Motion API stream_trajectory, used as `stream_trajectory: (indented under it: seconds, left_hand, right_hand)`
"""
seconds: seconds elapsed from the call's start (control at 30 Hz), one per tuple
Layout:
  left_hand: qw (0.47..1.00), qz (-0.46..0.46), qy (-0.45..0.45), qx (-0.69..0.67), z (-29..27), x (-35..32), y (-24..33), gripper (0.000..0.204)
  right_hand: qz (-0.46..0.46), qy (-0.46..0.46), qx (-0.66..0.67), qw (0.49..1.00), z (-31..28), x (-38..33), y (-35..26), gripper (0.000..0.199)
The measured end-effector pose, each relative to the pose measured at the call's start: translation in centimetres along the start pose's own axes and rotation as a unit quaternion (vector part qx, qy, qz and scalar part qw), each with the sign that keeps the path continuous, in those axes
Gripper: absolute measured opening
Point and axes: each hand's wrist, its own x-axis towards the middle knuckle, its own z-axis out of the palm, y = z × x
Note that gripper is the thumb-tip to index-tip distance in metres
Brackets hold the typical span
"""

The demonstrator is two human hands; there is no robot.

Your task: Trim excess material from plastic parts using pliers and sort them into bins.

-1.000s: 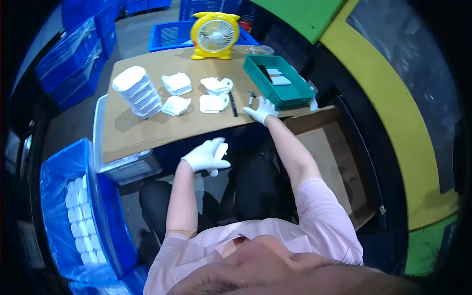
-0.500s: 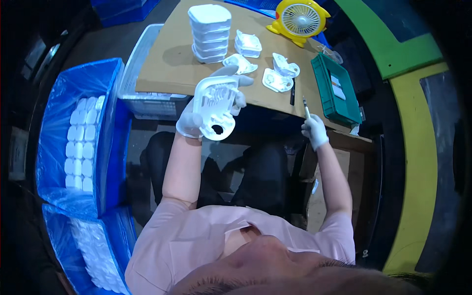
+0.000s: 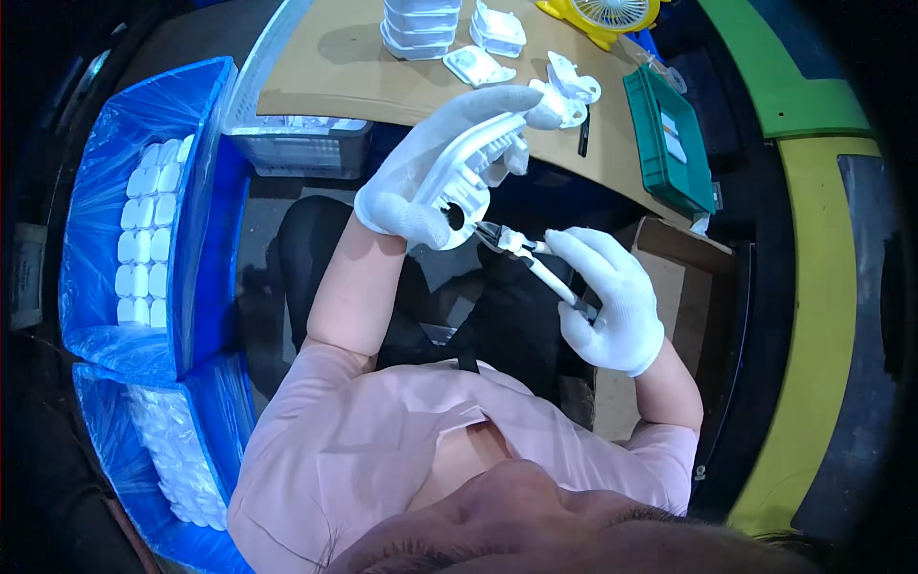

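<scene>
My left hand, in a white glove, is closed around a white moulded plastic part with ribs and a round hole at its lower end. The part is tilted, its ribbed side facing right. My right hand, also gloved, holds cutting pliers with white handles spread apart. Their dark jaws are at the part's rim beside the hole; whether they touch it I cannot tell. Beyond my left fingertips, similar white parts lie on the brown tabletop.
White parts are stacked at the back, near another loose part. A green tray, a black pen-like stick and a yellow fan are to the right. Two blue-lined bins of white pieces, one farther, one nearer, stand left.
My right hand has come from the table's right edge toward the left, bringing the pliers to the part. My left hand has tilted the part. The table sits higher in view.
</scene>
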Motion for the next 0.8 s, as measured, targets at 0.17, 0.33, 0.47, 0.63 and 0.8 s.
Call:
stream_trajectory:
  seconds: [0.17,0.33,0.47,0.63,0.8]
  left_hand:
    - [0.999,0.004,-0.026,0.026,0.0,-0.3,0.1,0.108]
    - [0.998,-0.03,-0.039,0.028,-0.1,-0.5,0.5,0.117]
    - [0.993,-0.062,-0.06,0.079,-0.1,-0.5,0.9,0.116]
    - [0.983,-0.075,-0.062,0.157,0.0,-0.1,1.1,0.116]
    - [0.974,-0.078,-0.045,0.209,0.2,0.1,1.0,0.113]
  right_hand:
    - [0.024,-0.016,0.015,0.999,0.2,-0.4,-0.7,0.059]
    - [0.015,-0.027,-0.006,1.0,0.4,-0.3,-1.0,0.06]
    - [0.022,-0.044,-0.015,0.999,0.4,0.0,-1.1,0.058]
    - [0.038,-0.065,-0.028,0.997,-0.1,0.7,-1.6,0.056]
    - [0.063,-0.106,-0.047,0.991,-0.8,1.6,-2.6,0.056]
